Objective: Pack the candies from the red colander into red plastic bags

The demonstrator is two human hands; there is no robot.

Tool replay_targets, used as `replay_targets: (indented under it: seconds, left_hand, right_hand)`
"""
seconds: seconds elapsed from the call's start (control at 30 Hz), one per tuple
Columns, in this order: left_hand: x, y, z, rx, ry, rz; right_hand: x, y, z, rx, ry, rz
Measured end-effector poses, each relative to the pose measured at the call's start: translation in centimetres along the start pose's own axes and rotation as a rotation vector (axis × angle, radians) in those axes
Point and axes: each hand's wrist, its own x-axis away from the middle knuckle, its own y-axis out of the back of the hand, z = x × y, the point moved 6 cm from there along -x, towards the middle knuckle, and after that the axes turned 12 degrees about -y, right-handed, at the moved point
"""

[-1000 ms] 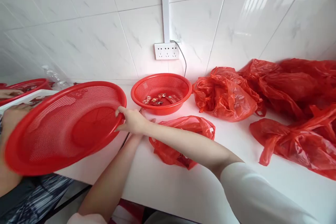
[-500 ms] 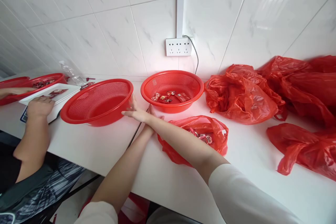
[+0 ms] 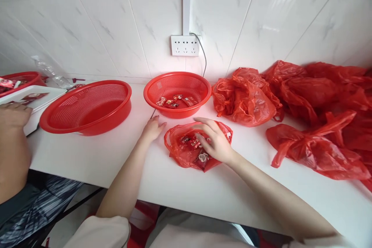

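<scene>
My right hand hovers over the mouth of a spread red plastic bag, fingers apart and holding nothing that I can see. Inside the bag lie several small wrapped packets, partly hidden by that hand. To the left of the bag, my left hand is at the table, its thumb away from the fingers and nothing visible in it. Just behind both hands stands a round red plastic basket with several small packets on its bottom.
A larger red basket stands on the left of the white table. Beyond it are a co-worker's hand, a white tray and a clear bottle. Red bags crowd the right. A socket strip is on the wall.
My right hand has moved from beside the larger basket, where it crossed over my left arm, back to the open bag. My arms are now uncrossed. The view has shifted right.
</scene>
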Motion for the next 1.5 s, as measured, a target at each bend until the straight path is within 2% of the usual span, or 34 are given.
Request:
replay_targets:
  seconds: [0.03,0.1,0.17,0.23,0.3,0.4,0.47,0.53,0.6,0.7,0.8,0.87,0.93,1.0,1.07,1.1,1.17,1.27,1.33,1.4,1.47,1.5]
  left_hand:
    - [0.0,-0.6,-0.2,-0.006,0.017,0.027]
    - [0.4,-0.5,-0.7,-0.008,0.04,0.06]
    - [1.2,0.1,-1.6,-0.006,0.047,0.054]
    - [2.5,0.7,-2.9,-0.007,0.056,-0.003]
    - [4.5,1.0,-4.1,-0.011,0.081,-0.094]
    - [8.0,1.0,-5.4,0.005,0.132,-0.227]
    - [9.9,0.3,-6.1,0.044,0.14,-0.213]
    - [11.1,-0.5,-6.3,0.096,0.166,-0.135]
    - [11.7,-0.9,-6.1,0.149,0.204,-0.1]
    - [11.9,-0.5,-4.8,0.136,0.323,-0.151]
    - [11.5,-0.4,-4.0,0.086,0.385,-0.065]
    - [11.1,-0.3,-4.4,0.126,0.321,0.009]
    - [10.5,0.5,-5.3,0.208,0.256,-0.002]
    - [9.6,2.3,-6.6,0.313,0.221,-0.102]
    - [8.3,5.0,-8.2,0.426,0.177,-0.279]
    - [7.5,6.5,-9.1,0.477,0.137,-0.38]
    - [5.6,9.4,-11.5,0.543,0.006,-0.51]
    - [2.8,12.5,-15.0,0.627,-0.183,-0.612]
    - [1.2,13.3,-17.1,0.74,-0.286,-0.584]
    - [0.0,13.1,-18.8,0.853,-0.362,-0.495]
    - [-0.7,12.3,-20.0,0.914,-0.391,-0.39]
    - [-0.9,11.8,-20.4,0.923,-0.396,-0.35]
  right_hand:
    - [2.1,1.2,-1.5,0.062,-0.045,-0.089]
    - [6.1,2.8,-4.5,0.13,-0.152,-0.206]
    - [9.1,3.8,-6.8,0.125,-0.274,-0.249]
    - [10.8,4.9,-8.7,0.034,-0.431,-0.295]
    - [11.3,5.5,-9.9,-0.117,-0.583,-0.261]
    - [10.5,5.2,-10.2,-0.349,-0.712,-0.056]
    - [9.9,5.1,-9.7,-0.462,-0.73,0.038]
    - [9.7,5.2,-9.2,-0.535,-0.72,0.073]
    - [9.7,5.4,-8.8,-0.575,-0.702,0.072]
    - [9.8,5.8,-8.6,-0.538,-0.66,0.016]
    - [9.8,6.2,-8.3,-0.497,-0.611,-0.008]
    - [9.5,6.5,-7.8,-0.502,-0.579,0.012]
    - [8.8,7.2,-7.0,-0.494,-0.551,0.03]
    - [7.6,8.4,-6.1,-0.487,-0.508,0.034]
    - [5.8,10.3,-4.8,-0.478,-0.44,0.005]
    - [4.7,11.5,-4.1,-0.466,-0.397,-0.03]
    - [2.4,13.9,-2.5,-0.422,-0.314,-0.13]
    - [-0.8,16.8,0.3,-0.354,-0.194,-0.314]
    - [-2.3,17.7,2.2,-0.339,-0.099,-0.412]
    - [-3.2,17.8,3.5,-0.317,-0.042,-0.476]
    - [-3.6,17.2,4.1,-0.252,-0.054,-0.454]
    - [-3.7,16.8,4.1,-0.209,-0.077,-0.403]
